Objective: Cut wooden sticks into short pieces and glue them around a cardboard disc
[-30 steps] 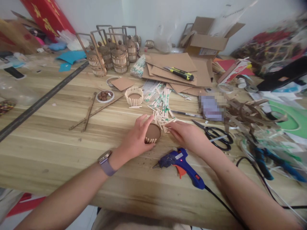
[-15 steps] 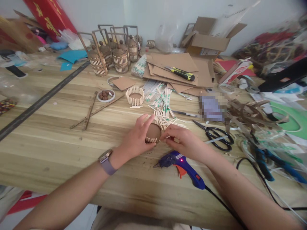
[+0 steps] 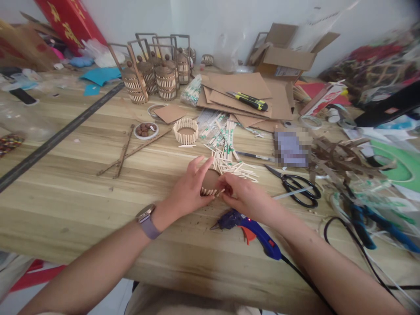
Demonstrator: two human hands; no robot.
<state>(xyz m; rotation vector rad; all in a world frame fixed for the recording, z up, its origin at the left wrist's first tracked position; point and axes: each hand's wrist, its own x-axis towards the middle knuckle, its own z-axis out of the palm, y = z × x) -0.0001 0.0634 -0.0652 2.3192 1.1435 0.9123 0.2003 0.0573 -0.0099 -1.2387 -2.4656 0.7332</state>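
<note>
A round brown cardboard disc with short sticks standing along its near edge lies between my hands. My left hand grips the disc from the left, fingers at its far side and thumb at its near side. At its right edge, my right hand pinches a short stick. Behind is a pile of loose sticks. A blue glue gun with an orange trigger lies just below my right hand. A finished-looking ring of sticks on a brown base stands farther back.
Black scissors and blue-handled pliers lie to the right, near a black cable. A bowl of brown balls, crossed brown strips, small lidded baskets and cardboard with a cutter sit behind.
My right hand has shifted slightly left and turned against the disc's right edge, where a stick now shows at the fingertips. The left hand keeps its hold on the disc.
</note>
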